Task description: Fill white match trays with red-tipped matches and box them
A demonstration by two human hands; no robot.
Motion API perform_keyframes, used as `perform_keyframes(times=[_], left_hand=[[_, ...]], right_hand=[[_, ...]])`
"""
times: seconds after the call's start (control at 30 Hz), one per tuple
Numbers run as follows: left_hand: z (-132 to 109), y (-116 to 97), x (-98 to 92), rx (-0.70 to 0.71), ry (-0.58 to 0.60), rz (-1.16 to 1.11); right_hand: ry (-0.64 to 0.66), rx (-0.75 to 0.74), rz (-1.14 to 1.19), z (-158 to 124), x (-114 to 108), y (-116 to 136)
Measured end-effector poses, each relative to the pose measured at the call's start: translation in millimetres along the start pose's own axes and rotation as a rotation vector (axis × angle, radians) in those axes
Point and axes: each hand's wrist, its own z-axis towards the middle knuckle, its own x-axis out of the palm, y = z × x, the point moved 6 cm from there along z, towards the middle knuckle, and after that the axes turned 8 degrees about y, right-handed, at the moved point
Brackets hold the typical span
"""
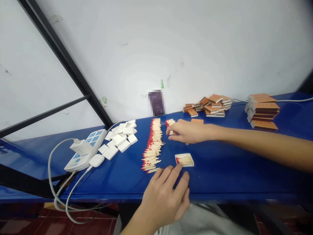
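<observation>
My right hand (182,131) is over a small group of red-tipped matches (170,122), its fingers curled in on some of them; the fingers partly hide that group. My left hand (168,192) rests at the table's front edge, fingers spread and bent, with a fingertip at the near side of a white matchbox tray (192,161). Matches lie side by side in this tray, red heads to the left. A long row of loose matches (154,143) runs from the wall side toward my left hand, heads mostly to the left.
White matchbox trays (119,138) lie heaped on the left, beside a power strip (89,147) with plugs and cables. Orange matchbox sleeves (215,106) are piled at the back right, with a taller stack (262,111) further right. One sleeve (197,121) lies behind my right hand.
</observation>
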Motion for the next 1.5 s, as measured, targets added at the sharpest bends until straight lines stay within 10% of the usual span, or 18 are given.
perform_keyframes(times=[0.23, 1.5], left_hand=[[0.2, -0.6, -0.2, 0.011, -0.004, -0.01], [2.6, -1.2, -3.3, -0.001, 0.005, -0.01]], right_hand=[[0.028, 0.023, 0.226, 30.2, 37.8, -16.5], [0.005, -0.102, 0.092, 29.9, 31.3, -8.1]])
